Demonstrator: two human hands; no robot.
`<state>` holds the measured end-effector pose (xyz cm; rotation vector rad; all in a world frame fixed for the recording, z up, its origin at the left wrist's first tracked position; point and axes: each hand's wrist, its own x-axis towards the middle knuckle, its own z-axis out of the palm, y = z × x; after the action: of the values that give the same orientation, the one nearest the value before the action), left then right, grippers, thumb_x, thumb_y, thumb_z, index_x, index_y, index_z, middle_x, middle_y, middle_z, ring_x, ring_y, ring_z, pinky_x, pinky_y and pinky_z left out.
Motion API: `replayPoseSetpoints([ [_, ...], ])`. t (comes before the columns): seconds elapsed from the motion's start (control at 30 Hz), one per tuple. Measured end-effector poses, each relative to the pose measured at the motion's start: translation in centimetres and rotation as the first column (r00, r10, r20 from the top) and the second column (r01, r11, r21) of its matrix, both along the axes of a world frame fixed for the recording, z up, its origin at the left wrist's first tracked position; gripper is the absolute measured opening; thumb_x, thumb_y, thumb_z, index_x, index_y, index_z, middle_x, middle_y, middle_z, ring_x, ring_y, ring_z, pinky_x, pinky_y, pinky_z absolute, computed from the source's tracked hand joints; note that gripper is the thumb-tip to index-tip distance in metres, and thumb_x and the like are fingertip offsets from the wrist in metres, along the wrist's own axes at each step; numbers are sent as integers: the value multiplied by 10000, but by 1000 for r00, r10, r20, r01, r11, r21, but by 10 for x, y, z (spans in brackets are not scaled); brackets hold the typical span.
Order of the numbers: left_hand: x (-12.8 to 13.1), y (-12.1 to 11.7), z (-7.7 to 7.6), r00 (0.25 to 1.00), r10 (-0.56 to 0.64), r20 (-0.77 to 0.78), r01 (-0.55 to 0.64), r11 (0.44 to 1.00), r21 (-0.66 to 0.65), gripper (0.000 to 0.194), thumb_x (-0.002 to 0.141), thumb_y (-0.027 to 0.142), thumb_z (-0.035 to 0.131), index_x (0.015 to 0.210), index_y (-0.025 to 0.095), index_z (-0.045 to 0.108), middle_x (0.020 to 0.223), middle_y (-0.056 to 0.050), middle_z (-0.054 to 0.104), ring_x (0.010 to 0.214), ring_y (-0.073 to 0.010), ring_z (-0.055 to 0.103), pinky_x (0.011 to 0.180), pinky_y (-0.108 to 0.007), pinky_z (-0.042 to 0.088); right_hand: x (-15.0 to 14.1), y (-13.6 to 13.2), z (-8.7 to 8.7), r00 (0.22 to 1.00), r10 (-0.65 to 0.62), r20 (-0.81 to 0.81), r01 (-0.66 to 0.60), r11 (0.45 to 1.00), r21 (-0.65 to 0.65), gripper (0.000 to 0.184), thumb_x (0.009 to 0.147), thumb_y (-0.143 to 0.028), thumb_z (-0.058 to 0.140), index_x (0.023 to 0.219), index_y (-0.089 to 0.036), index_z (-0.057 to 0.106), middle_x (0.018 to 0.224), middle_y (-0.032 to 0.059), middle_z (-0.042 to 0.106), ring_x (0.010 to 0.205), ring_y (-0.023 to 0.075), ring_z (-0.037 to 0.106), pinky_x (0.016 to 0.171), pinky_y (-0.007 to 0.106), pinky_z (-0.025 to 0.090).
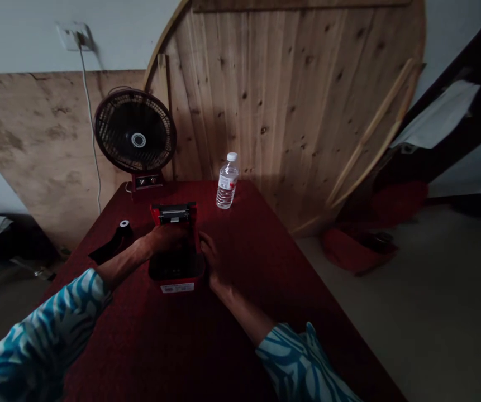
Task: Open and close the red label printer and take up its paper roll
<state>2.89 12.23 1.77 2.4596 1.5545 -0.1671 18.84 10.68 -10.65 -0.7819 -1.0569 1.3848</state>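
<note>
A small red and black printer-like device [176, 262] with its lid raised sits in the middle of a dark red table [240, 290]. My left hand [162, 237] rests on the device's left top, fingers over the open compartment. My right hand [212, 262] lies against the device's right side, fingers spread. A black roll with a loose black strip [114, 241] lies to the left of the device, apart from both hands. Whether either hand holds anything small is too dark to tell.
A black desk fan [135, 134] stands at the table's far left, its cord running up to a wall outlet [75, 38]. A clear water bottle [227, 181] stands at the far edge. A round wooden board [290, 100] leans on the wall. Red cushions [357, 245] lie on the floor.
</note>
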Motion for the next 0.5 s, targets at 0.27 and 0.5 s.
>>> replayPoseSetpoints([
  [0.27,-5,-29,16,995,56,88,-59,998,37,399,826,174,648,1220,237,654,1218,-78,730,1122,-272,684,918,-353,540,1,-1,2,1000,2,-28,-3,1000,-31,500,781,-579,695,1168,-263,688,1243,43,688,1199,281,586,1000,406,455],
  [0.5,-84,-50,58,726,109,679,-285,946,153,533,832,387,625,1333,208,596,1126,-61,755,1002,-246,714,842,-326,575,3,-4,5,1000,11,-25,-14,995,-96,560,749,-602,718,1187,-256,681,1239,56,697,1191,302,597,958,412,483],
])
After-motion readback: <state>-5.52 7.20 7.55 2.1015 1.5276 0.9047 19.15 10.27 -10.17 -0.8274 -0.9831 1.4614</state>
